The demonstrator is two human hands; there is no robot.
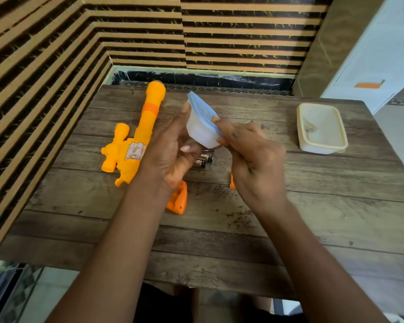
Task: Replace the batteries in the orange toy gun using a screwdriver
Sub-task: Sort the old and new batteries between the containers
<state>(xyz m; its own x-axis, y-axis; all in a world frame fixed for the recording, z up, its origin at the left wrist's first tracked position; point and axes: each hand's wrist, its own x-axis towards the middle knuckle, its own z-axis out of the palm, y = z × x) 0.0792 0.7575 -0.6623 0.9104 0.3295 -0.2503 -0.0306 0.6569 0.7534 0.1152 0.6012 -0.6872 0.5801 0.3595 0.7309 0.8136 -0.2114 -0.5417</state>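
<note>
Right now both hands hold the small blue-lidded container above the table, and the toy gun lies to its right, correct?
Not quite. The head view shows the toy gun lying left of the small blue-lidded container, not right. Left hand and right hand do hold it above the table.

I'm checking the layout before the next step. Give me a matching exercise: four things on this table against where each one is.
Things:
1. small tub with blue lid
2. orange toy gun
3. cream container
4. batteries

Places:
A. table's right side
B. lying on the table, left of the hands
C. held up in both hands
D. on the table under the hands

Pairs: 1-C, 2-B, 3-A, 4-D
</note>
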